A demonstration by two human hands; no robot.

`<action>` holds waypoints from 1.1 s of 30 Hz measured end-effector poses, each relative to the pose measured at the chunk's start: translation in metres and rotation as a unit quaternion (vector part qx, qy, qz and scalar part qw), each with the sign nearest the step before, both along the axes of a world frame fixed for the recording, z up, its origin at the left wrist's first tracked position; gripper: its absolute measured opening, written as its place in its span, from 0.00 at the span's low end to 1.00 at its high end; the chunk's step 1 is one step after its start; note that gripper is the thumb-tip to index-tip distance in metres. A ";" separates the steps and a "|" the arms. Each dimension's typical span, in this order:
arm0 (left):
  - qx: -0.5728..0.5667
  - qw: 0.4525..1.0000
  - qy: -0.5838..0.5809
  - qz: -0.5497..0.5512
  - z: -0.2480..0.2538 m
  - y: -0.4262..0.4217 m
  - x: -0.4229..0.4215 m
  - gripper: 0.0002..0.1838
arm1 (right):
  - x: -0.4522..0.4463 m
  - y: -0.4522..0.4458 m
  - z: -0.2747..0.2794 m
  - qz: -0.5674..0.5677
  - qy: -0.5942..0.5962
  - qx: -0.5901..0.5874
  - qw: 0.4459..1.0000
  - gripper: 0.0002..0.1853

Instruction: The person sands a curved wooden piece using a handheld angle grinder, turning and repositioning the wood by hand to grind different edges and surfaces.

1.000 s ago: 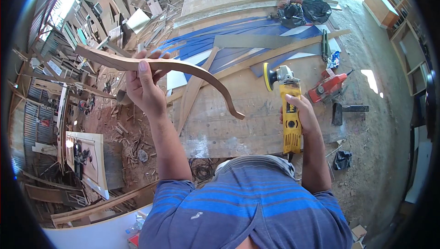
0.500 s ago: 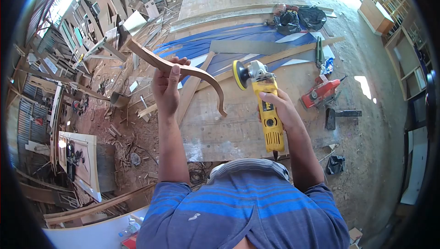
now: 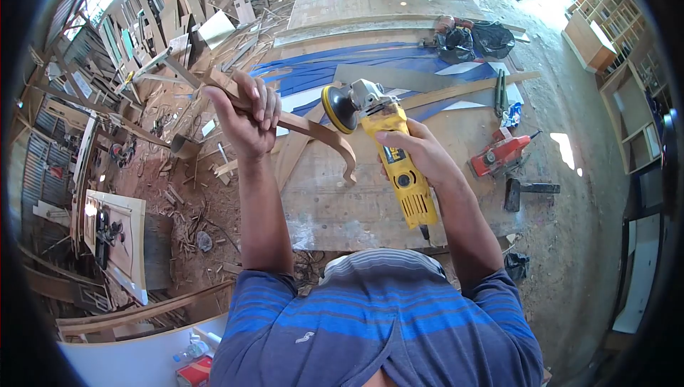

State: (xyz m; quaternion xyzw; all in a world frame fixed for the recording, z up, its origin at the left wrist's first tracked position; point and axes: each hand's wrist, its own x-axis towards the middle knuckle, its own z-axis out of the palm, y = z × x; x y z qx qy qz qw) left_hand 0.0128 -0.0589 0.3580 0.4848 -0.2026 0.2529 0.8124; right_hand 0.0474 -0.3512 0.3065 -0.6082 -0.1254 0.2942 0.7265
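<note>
My left hand [image 3: 249, 116] is closed around the upper end of a curved wooden piece [image 3: 313, 130], its fingers wrapped over the top. The piece slants down to the right and ends in a small curl above the workbench [image 3: 328, 209]. In my right hand [image 3: 420, 152] is a yellow angle grinder [image 3: 410, 191], gripped round its body. The grinder's round black and yellow pad [image 3: 338, 110] faces left, close to the wooden piece; whether they touch I cannot tell.
To the right on the bench lie a red power tool [image 3: 502, 153] and a hammer [image 3: 531, 189]. Blue strips [image 3: 335, 59], planks and black plastic bags [image 3: 491, 39] cover the far part. Wood scraps [image 3: 192, 223] litter the floor at left.
The grinder has moved left and tilted, bringing its pad near the wooden piece. My left hand has shifted left and turned, now gripping the piece from above nearer its upper end.
</note>
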 end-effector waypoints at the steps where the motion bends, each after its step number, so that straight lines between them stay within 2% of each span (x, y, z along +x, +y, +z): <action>1: 0.007 1.000 -0.001 0.002 0.001 -0.002 0.000 0.38 | 0.001 0.001 0.000 0.001 -0.007 -0.009 1.000 0.22; 13: 0.002 0.984 0.029 0.174 0.002 -0.040 0.011 0.38 | -0.015 0.001 0.042 0.056 -0.057 -0.008 0.997 0.23; 21: -0.005 0.985 0.027 0.171 0.001 -0.033 0.009 0.38 | -0.006 -0.003 0.008 0.028 -0.080 -0.064 0.994 0.25; 27: -0.007 0.986 0.027 0.166 0.001 -0.033 0.007 0.38 | -0.004 -0.012 -0.022 -0.002 0.009 -0.070 0.997 0.24; 30: -0.004 0.985 0.032 0.172 0.003 -0.036 0.009 0.39 | -0.005 -0.014 -0.023 0.001 0.028 -0.049 0.998 0.24; 33: 0.001 0.985 0.039 0.166 0.002 -0.042 0.011 0.39 | -0.007 -0.013 -0.012 0.003 -0.004 -0.043 0.999 0.24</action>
